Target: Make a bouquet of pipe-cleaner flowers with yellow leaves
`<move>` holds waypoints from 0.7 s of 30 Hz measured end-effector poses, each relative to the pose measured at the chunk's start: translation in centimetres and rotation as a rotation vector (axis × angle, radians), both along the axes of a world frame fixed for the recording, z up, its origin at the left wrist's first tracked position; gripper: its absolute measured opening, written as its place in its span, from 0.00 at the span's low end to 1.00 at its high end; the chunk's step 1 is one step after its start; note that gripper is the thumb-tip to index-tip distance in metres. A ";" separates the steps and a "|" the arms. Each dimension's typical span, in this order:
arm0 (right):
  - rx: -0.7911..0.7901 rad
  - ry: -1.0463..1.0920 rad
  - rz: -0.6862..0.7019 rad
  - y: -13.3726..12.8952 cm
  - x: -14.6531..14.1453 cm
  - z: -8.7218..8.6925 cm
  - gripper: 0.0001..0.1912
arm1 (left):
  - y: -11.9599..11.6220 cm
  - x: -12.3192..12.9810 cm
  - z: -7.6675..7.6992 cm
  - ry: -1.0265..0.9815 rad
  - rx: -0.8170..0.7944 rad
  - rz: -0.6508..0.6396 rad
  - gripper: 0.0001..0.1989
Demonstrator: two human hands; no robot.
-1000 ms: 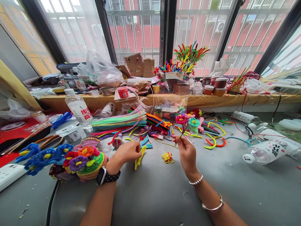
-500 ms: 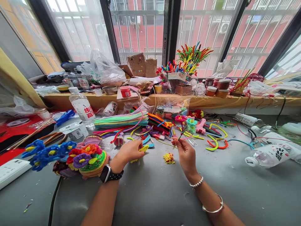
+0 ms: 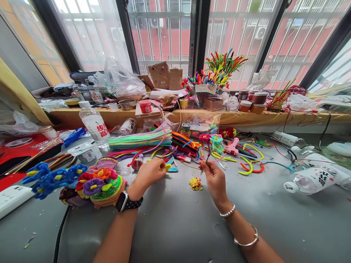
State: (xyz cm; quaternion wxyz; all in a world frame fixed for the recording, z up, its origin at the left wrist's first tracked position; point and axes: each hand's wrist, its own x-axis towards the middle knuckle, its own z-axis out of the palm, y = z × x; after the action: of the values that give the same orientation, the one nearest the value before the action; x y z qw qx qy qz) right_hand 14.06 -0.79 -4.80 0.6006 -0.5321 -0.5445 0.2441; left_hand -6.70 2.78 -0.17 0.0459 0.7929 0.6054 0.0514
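Note:
My right hand (image 3: 215,179) pinches the thin dark stems of a small bunch of pipe-cleaner flowers, with pink blooms (image 3: 204,138) and a mint-green bloom (image 3: 216,144) standing above the fingers. My left hand (image 3: 150,175) is closed on a small yellow piece (image 3: 166,167); most of it is hidden by the fingers, so its kind is unclear. Between the hands, on the grey table (image 3: 175,219), lies a little heap of yellow and red fuzzy clippings (image 3: 195,183). Light blue pipe-cleaner pieces (image 3: 172,169) lie just beyond my left hand.
Left of my left wrist sit blue pipe-cleaner flowers (image 3: 59,177) and a colourful flower-topped piece (image 3: 108,190). Pipe-cleaner bundles (image 3: 139,140) lie behind. A pink glue gun (image 3: 231,147) rests beyond my right hand. Plastic bottles stand (image 3: 94,122) at left and lie (image 3: 309,180) at right.
My left hand has turned and lifted slightly, so less of the yellow piece shows. My right hand keeps its pinch on the flower stems. The whole view has shifted a little.

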 end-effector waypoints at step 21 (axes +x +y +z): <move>-0.006 -0.003 0.071 0.0 -0.3 0.2 0.12 | -0.6 3.3 0.8 -1.806 -0.612 0.220 0.09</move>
State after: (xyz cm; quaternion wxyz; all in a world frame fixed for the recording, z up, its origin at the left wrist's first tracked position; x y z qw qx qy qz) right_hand 13.79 -0.83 -4.56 0.5891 -0.5147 -0.5633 0.2660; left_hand -3.38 2.15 0.58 0.6951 0.3465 0.3998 0.4868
